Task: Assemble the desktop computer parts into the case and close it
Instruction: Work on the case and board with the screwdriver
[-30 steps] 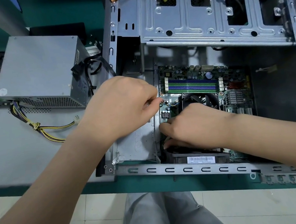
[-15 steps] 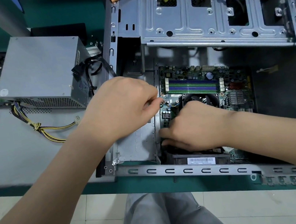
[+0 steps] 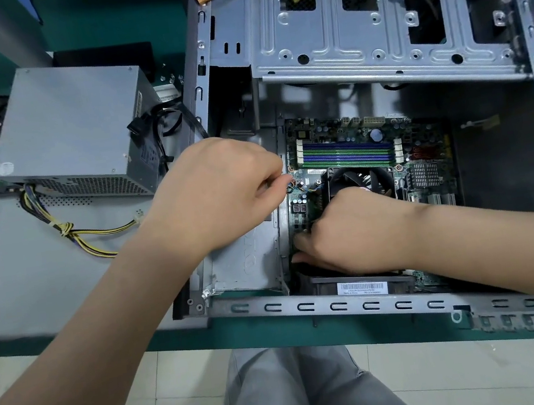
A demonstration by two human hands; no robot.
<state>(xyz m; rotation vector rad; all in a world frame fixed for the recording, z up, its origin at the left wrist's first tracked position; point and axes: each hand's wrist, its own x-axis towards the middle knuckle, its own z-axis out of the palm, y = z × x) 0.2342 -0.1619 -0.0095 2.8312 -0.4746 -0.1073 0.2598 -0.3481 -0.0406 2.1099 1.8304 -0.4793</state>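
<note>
One open computer case lies on its side on a green table, holding one motherboard with four memory slots and one cooler fan. The person's left hand, fingers curled, pinches thin wires at the board's nine o'clock edge. The right hand presses near the board's seven o'clock corner, fingers bent; its grasp is unclear. One power supply sits outside, at the case's nine o'clock.
</note>
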